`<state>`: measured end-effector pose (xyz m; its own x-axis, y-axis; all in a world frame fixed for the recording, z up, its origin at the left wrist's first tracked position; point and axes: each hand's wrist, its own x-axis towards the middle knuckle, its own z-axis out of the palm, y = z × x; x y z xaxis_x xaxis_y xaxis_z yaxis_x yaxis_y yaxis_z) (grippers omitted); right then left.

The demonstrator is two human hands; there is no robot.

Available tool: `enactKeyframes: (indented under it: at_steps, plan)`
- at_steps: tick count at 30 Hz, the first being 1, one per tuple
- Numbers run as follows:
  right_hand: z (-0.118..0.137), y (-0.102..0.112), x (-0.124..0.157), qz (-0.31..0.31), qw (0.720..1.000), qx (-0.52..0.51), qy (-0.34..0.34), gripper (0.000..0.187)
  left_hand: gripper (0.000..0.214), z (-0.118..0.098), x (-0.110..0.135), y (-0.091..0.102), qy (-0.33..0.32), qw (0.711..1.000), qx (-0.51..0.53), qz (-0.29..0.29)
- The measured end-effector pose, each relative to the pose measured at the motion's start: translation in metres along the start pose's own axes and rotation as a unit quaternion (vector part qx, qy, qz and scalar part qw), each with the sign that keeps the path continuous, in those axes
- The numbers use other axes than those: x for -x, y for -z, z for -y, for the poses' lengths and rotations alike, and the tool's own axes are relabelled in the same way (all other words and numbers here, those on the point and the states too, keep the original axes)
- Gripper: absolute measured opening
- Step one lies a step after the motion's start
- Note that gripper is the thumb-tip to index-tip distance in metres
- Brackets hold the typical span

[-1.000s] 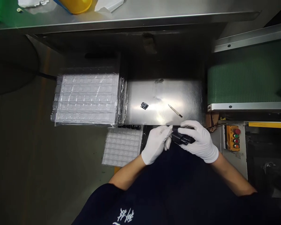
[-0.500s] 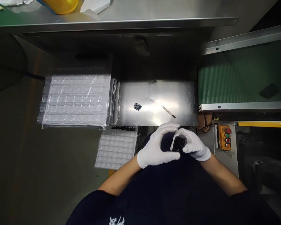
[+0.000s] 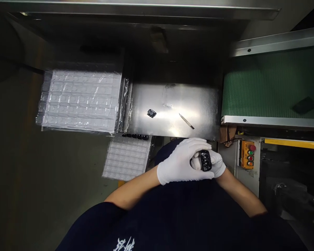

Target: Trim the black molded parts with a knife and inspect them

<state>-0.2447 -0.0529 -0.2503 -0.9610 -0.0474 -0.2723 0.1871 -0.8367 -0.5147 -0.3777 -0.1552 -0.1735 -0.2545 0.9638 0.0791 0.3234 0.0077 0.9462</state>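
A small black plastic part (image 3: 205, 160) with round hollows on its face is held between my two white-gloved hands, close to my body. My left hand (image 3: 181, 162) curls about it, fingers along the top and thumb along the bottom. Partly hidden behind the part, my right hand (image 3: 216, 163) grips it from the other side. Beyond my hands, a craft knife (image 3: 186, 121) lies slantwise on the metal table (image 3: 162, 127). Left of the knife is another small black part (image 3: 151, 113) with short prongs.
Stacked clear plastic trays (image 3: 81, 99) stand at the left. Lower down, another tray (image 3: 127, 158) has several black parts along its far edge. A green conveyor belt (image 3: 267, 83) at the right carries a dark piece (image 3: 303, 105). An orange button box (image 3: 247, 155) sits below it.
My left hand has moved right and closed around the black part. The part has turned, so its hollowed face shows. The view has shifted slightly.
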Motion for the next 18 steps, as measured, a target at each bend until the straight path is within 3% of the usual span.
enactKeyframes:
  at_steps: [5, 9, 11, 13, 15, 18]
  plan:
    - [0.011, 0.006, -0.007, -0.039, 0.996, 0.081, 0.023, 0.048, 0.065, 0.007, 0.004, 0.008, 0.040, 0.998, -0.035, -0.018]
    - [0.022, 0.013, -0.008, -0.151, 0.962, 0.220, 0.054, 0.040, 0.040, 0.026, 0.019, 0.023, 0.119, 0.988, -0.034, -0.094]
    - [0.024, 0.014, -0.012, -0.205, 0.908, 0.354, 0.092, 0.036, 0.033, 0.037, 0.030, 0.031, 0.224, 0.962, 0.002, -0.154]
    - [0.024, 0.010, -0.021, -0.188, 0.827, 0.508, 0.149, 0.034, 0.046, 0.048, 0.040, 0.039, 0.330, 0.923, 0.112, -0.163]
    - [0.022, 0.002, -0.036, -0.092, 0.747, 0.621, 0.217, 0.030, 0.054, 0.057, 0.048, 0.045, 0.389, 0.868, 0.287, -0.113]
    - [0.016, -0.014, -0.066, 0.037, 0.647, 0.704, 0.292, 0.030, 0.054, 0.070, 0.061, 0.052, 0.393, 0.769, 0.500, -0.065]
